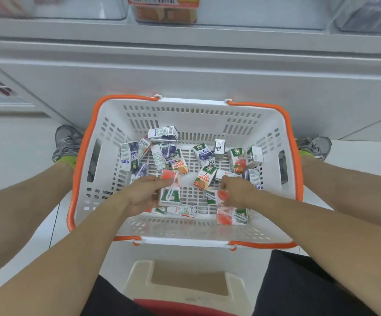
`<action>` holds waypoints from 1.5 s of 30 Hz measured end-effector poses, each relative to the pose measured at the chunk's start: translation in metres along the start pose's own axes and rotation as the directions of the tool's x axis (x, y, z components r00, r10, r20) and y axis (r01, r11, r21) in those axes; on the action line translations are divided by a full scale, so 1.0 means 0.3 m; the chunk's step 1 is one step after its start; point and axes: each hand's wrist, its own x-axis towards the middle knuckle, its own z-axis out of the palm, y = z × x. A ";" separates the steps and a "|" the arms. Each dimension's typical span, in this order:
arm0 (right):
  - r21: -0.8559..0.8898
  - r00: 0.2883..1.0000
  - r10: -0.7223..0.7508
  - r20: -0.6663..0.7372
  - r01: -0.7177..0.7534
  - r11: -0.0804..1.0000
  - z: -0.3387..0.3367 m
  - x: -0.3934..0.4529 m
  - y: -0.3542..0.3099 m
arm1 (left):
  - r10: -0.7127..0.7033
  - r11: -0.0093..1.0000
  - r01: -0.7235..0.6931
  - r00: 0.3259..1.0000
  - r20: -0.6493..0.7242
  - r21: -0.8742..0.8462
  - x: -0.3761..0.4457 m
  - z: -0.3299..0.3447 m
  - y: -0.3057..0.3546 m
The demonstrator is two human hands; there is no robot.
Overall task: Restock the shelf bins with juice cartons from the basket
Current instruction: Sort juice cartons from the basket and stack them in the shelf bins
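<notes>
A pink carton point(170, 190) is gripped by the left hand point(139, 192) and another carton point(217, 197) by the right hand point(237, 190), fingers curled around each, inside the basket point(196, 231), probably for lifting to the shelf bins point(164, 12) above.

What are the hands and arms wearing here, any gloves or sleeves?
Nothing. The left hand and right hand are bare, no gloves, rings or watch visible. Both forearms are bare to the frame edge, with no sleeves in view.
</notes>
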 end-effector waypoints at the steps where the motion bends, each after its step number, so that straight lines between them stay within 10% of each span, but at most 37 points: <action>1: 0.019 1.000 0.015 0.006 -0.015 1.000 -0.027 -0.008 -0.011 | 0.001 1.000 -0.001 1.000 0.004 -0.029 -0.014 0.023 0.011; 12: 0.219 0.990 -0.030 -0.140 0.061 0.974 -0.716 -0.327 -0.189 | 0.340 0.870 -0.289 0.939 -0.061 0.399 -0.363 0.077 0.484; 20: 0.686 0.986 -0.158 -0.054 0.152 0.711 -0.980 -0.512 -0.173 | 0.776 0.517 -0.762 0.610 0.162 0.390 -0.613 0.065 0.707; 31: 0.870 0.978 -0.207 -0.017 0.116 0.480 -0.974 -0.470 -0.227 | 0.596 0.765 -0.637 0.757 0.267 0.097 -0.538 0.008 0.703; 45: 0.996 0.989 -0.128 0.076 -0.070 0.052 -0.841 -0.459 -0.322 | 0.356 0.932 -0.355 0.934 0.003 -0.071 -0.442 0.079 0.696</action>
